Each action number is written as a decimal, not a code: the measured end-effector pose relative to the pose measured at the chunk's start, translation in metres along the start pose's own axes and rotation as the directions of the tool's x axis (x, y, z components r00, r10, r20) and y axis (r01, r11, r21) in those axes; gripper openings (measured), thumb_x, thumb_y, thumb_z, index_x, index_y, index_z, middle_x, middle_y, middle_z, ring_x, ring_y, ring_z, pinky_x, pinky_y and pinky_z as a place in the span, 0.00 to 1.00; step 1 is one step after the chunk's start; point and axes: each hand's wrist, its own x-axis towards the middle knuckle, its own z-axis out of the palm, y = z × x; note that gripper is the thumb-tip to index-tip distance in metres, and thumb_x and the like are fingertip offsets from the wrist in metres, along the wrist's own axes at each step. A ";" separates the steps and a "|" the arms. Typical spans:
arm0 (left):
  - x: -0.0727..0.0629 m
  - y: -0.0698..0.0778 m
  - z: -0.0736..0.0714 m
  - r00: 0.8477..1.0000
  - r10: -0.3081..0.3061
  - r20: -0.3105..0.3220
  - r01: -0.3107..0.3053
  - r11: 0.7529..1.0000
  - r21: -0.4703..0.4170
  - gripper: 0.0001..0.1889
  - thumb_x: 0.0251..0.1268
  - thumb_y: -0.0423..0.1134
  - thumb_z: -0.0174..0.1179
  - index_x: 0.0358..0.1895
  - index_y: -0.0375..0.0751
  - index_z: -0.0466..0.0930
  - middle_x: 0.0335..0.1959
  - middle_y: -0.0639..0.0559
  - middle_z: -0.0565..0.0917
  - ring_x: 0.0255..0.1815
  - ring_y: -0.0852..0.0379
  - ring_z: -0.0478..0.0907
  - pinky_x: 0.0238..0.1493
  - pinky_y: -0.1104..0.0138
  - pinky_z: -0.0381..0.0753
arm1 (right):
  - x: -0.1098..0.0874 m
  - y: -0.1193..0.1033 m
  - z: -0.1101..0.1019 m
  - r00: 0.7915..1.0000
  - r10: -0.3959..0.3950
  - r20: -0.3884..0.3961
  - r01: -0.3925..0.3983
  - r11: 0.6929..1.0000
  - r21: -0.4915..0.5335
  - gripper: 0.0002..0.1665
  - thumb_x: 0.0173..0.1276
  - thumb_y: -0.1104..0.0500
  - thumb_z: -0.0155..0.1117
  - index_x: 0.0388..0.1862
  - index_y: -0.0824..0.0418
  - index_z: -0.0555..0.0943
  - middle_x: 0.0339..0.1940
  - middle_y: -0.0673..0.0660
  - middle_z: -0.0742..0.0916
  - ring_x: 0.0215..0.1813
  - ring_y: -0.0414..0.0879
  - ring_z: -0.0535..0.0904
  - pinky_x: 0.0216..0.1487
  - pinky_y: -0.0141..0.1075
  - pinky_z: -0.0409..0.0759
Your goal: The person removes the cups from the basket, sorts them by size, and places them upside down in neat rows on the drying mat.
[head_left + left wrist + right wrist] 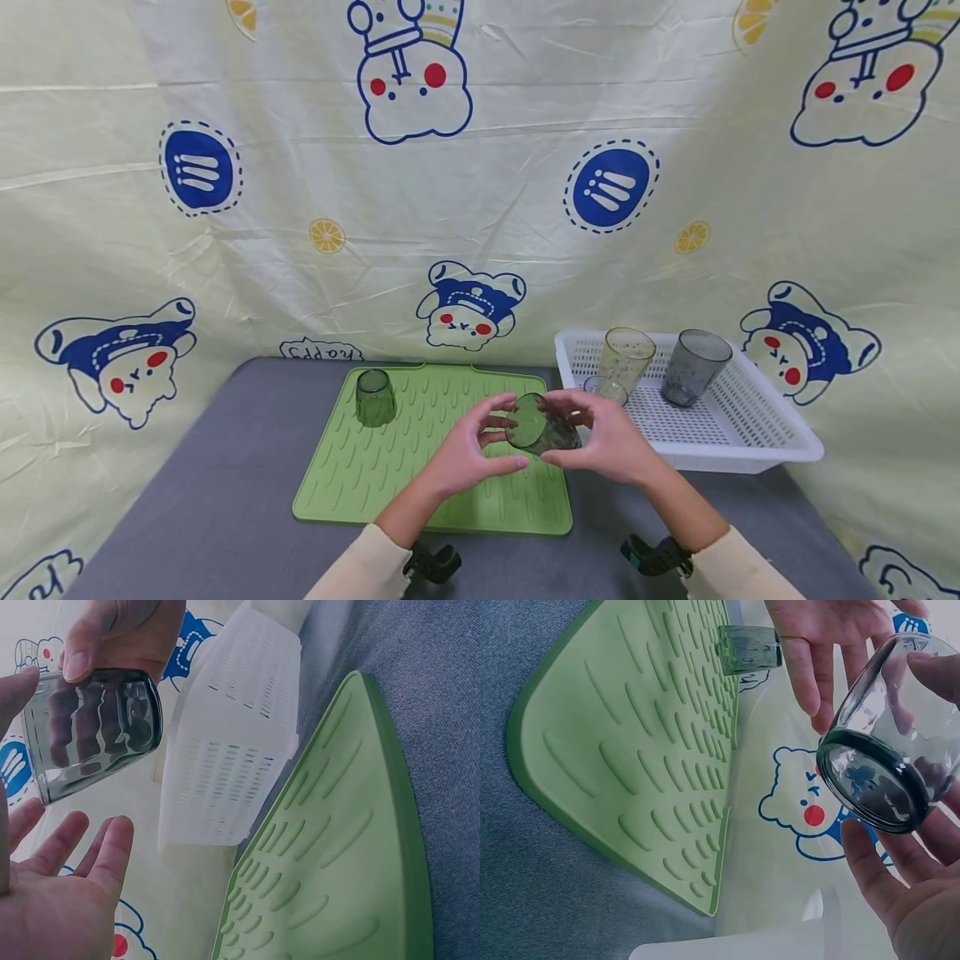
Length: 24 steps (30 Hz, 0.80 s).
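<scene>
A tinted drinking glass [543,427] is held tilted above the mat's right part, its mouth toward the left. My right hand [613,440] grips it near the base, thumb on one side and fingers on the other, as the right wrist view also shows around the glass [877,784]. My left hand [467,454] is at the mouth end, thumb and fingers spread about the rim; its fingers [112,859] look loosely extended in the left wrist view. A green-looking glass [375,402] stands upside down at the back left of the green drying mat [420,504].
A white perforated basket [738,460] sits right of the mat. Inside lean a yellowish glass [627,354] and a grey glass [696,368], with a clear glass [604,388] partly behind my right hand. A patterned cloth [495,192] hangs behind the grey tabletop [217,492].
</scene>
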 end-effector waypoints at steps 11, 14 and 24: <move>0.000 0.001 -0.001 0.999 0.035 0.011 -0.035 0.999 -0.025 0.42 0.62 0.35 0.72 0.78 0.44 0.61 0.70 0.40 0.71 0.65 0.41 0.76 0.68 0.54 0.79 | 0.004 -0.002 0.002 0.999 -0.029 0.039 0.029 1.000 0.003 0.42 0.50 0.47 0.86 0.65 0.52 0.81 0.59 0.46 0.86 0.56 0.44 0.82 0.53 0.45 0.85; 0.000 0.002 -0.001 0.999 0.031 0.013 -0.030 0.999 -0.036 0.42 0.62 0.34 0.72 0.78 0.44 0.61 0.70 0.37 0.71 0.65 0.38 0.75 0.68 0.53 0.79 | 0.005 -0.003 0.003 0.998 -0.047 0.041 0.047 0.999 -0.006 0.41 0.50 0.47 0.86 0.64 0.48 0.82 0.58 0.45 0.86 0.55 0.42 0.82 0.52 0.43 0.85; -0.001 0.002 0.000 0.999 0.026 -0.023 -0.027 0.999 -0.017 0.39 0.60 0.32 0.73 0.75 0.46 0.66 0.66 0.41 0.74 0.61 0.48 0.79 0.65 0.59 0.81 | 0.007 -0.007 0.003 0.997 -0.064 0.041 0.065 0.998 -0.010 0.39 0.49 0.48 0.86 0.62 0.52 0.83 0.57 0.46 0.87 0.53 0.39 0.83 0.54 0.43 0.85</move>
